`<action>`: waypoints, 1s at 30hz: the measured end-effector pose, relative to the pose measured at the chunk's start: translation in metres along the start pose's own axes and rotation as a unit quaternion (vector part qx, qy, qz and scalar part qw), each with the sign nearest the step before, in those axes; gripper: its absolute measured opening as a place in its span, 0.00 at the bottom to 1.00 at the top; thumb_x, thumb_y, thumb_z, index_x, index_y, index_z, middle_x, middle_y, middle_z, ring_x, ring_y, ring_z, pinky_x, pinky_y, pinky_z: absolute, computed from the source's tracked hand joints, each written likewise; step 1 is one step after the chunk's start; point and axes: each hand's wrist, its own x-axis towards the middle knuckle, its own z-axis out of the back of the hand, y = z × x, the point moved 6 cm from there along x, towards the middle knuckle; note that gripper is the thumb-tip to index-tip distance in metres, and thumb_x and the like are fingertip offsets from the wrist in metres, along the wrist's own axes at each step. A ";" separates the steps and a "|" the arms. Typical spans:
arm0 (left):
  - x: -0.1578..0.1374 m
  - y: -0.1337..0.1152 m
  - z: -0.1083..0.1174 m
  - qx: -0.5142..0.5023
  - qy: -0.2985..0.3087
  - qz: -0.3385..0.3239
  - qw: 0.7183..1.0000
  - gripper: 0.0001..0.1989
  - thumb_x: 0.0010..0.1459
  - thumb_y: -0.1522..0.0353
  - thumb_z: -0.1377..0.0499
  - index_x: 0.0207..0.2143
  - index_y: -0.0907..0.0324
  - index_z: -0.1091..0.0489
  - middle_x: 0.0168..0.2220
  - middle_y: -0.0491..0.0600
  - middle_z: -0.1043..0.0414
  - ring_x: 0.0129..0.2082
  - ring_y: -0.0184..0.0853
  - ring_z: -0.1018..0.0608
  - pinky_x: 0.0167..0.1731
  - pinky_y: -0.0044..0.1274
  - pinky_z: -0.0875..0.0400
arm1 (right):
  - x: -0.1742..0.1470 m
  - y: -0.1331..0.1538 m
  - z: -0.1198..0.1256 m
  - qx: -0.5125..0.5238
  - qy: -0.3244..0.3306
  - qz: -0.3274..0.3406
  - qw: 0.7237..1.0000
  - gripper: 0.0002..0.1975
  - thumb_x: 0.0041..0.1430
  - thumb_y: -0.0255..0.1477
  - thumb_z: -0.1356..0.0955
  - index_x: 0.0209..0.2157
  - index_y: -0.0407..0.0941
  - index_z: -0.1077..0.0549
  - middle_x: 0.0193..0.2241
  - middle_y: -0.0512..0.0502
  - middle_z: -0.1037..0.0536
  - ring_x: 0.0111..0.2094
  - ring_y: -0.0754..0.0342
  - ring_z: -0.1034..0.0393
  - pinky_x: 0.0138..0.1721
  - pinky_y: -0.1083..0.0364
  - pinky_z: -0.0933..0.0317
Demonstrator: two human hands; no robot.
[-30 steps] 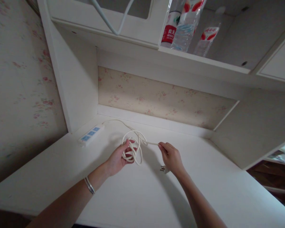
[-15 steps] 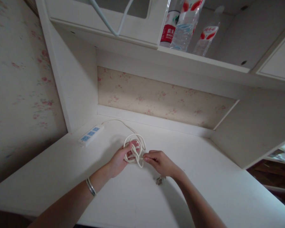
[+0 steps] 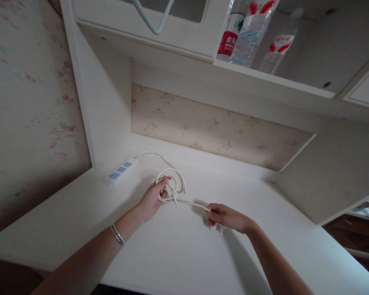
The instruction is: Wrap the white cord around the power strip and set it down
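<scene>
A white power strip (image 3: 122,170) with blue socket faces lies at the left of the white desk. Its cream cord (image 3: 178,174) runs along the back and gathers into loose, tangled loops. My left hand (image 3: 152,199) is closed on those loops, thumb on top. Farther right, my right hand (image 3: 224,217) pinches the cord near its plug end, and a stretch of cord runs fairly straight between both hands. The plug (image 3: 220,229) shows partly below my right hand, its shape blurred.
White desktop (image 3: 166,254) lies under my hands, with a raised strip and side panels around its back. Overhead, a cabinet shelf (image 3: 273,82) holds several plastic bottles (image 3: 249,41). A pale bent handle (image 3: 155,28) hangs at the top. Flowered wallpaper (image 3: 33,102) covers the left wall.
My right hand has moved right and slightly down, drawing out a longer length of cord from the loops. The bundle in my left hand looks looser. The camera view has shifted a little.
</scene>
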 end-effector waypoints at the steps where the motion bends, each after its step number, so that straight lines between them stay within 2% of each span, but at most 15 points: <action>1: -0.001 0.001 -0.001 -0.001 0.000 0.004 1.000 0.18 0.49 0.58 0.37 0.40 0.57 0.29 0.23 0.39 0.44 0.20 0.22 0.39 0.25 0.18 0.35 | -0.005 -0.005 0.004 0.013 -0.007 -0.008 1.000 0.19 0.59 0.44 0.39 0.33 0.41 0.31 0.27 0.46 0.26 0.27 0.58 0.33 0.28 0.59 0.42; 4: -0.002 0.007 -0.002 0.027 -0.004 0.023 0.999 0.18 0.48 0.58 0.37 0.40 0.57 0.29 0.26 0.41 0.39 0.22 0.23 0.35 0.29 0.24 0.30 | -0.014 -0.013 0.019 0.012 -0.061 -0.031 0.998 0.20 0.57 0.45 0.37 0.39 0.42 0.30 0.24 0.48 0.28 0.25 0.57 0.34 0.24 0.59 0.42; 7: -0.003 0.012 -0.002 0.074 -0.015 0.039 0.996 0.18 0.48 0.58 0.36 0.40 0.57 0.29 0.31 0.45 0.33 0.24 0.27 0.30 0.29 0.26 0.28 | -0.016 -0.007 0.031 -0.023 -0.122 -0.021 0.992 0.20 0.56 0.43 0.36 0.41 0.42 0.29 0.23 0.50 0.30 0.23 0.58 0.35 0.21 0.60 0.44; 11: -0.007 0.019 -0.010 0.114 0.032 0.062 0.991 0.18 0.49 0.57 0.37 0.38 0.58 0.30 0.36 0.50 0.29 0.30 0.35 0.25 0.28 0.27 0.28 | -0.007 0.022 0.023 -0.073 -0.116 0.057 0.989 0.16 0.57 0.39 0.36 0.38 0.43 0.25 0.27 0.48 0.27 0.26 0.58 0.35 0.27 0.59 0.40; 14: -0.008 0.022 -0.011 0.135 0.029 0.068 0.988 0.18 0.48 0.57 0.37 0.38 0.59 0.30 0.37 0.51 0.28 0.31 0.35 0.25 0.27 0.25 0.29 | 0.007 0.043 0.007 -0.081 -0.107 0.101 0.986 0.14 0.58 0.36 0.37 0.37 0.43 0.24 0.28 0.48 0.25 0.29 0.57 0.33 0.32 0.58 0.39; 17: -0.007 0.021 -0.008 0.175 0.010 0.053 0.983 0.19 0.48 0.56 0.37 0.37 0.61 0.28 0.29 0.47 0.31 0.23 0.27 0.30 0.22 0.19 0.35 | 0.022 0.056 -0.009 -0.093 -0.090 0.121 0.984 0.12 0.58 0.33 0.37 0.38 0.44 0.24 0.31 0.49 0.23 0.32 0.56 0.31 0.35 0.58 0.39; 20: -0.005 0.017 -0.004 0.218 -0.003 0.020 0.976 0.20 0.47 0.55 0.37 0.35 0.63 0.27 0.19 0.41 0.40 0.16 0.23 0.40 0.17 0.17 0.44 | 0.034 0.065 -0.018 -0.139 -0.078 0.146 0.976 0.11 0.59 0.31 0.37 0.38 0.46 0.23 0.33 0.50 0.21 0.34 0.55 0.29 0.37 0.58 0.39; 22: -0.002 0.015 -0.001 0.227 -0.012 0.004 0.974 0.21 0.46 0.54 0.37 0.34 0.63 0.27 0.18 0.41 0.41 0.17 0.24 0.41 0.17 0.17 0.45 | 0.040 0.066 -0.017 -0.179 -0.082 0.151 0.969 0.11 0.59 0.30 0.37 0.38 0.47 0.23 0.33 0.51 0.21 0.34 0.55 0.29 0.38 0.58 0.39; 26: 0.002 0.015 0.008 0.208 -0.048 -0.008 0.977 0.21 0.46 0.53 0.37 0.33 0.62 0.28 0.23 0.44 0.35 0.20 0.26 0.37 0.19 0.18 0.45 | 0.048 0.063 -0.014 -0.259 -0.071 0.138 0.953 0.12 0.60 0.28 0.38 0.38 0.48 0.23 0.34 0.52 0.21 0.35 0.55 0.28 0.39 0.59 0.40; 28: 0.002 0.016 0.013 0.202 -0.076 -0.003 0.976 0.21 0.44 0.52 0.37 0.31 0.61 0.28 0.20 0.42 0.38 0.18 0.25 0.38 0.18 0.18 0.48 | 0.048 0.064 -0.015 -0.308 -0.066 0.122 0.941 0.12 0.60 0.28 0.38 0.37 0.48 0.23 0.33 0.51 0.21 0.34 0.56 0.28 0.38 0.59 0.41; 30: 0.002 0.016 0.016 0.189 -0.095 0.006 0.977 0.21 0.43 0.52 0.36 0.29 0.61 0.30 0.16 0.39 0.42 0.16 0.24 0.41 0.17 0.18 0.51 | 0.043 0.072 -0.018 -0.369 -0.107 0.108 0.917 0.12 0.61 0.28 0.39 0.36 0.47 0.24 0.33 0.49 0.21 0.36 0.55 0.29 0.39 0.58 0.42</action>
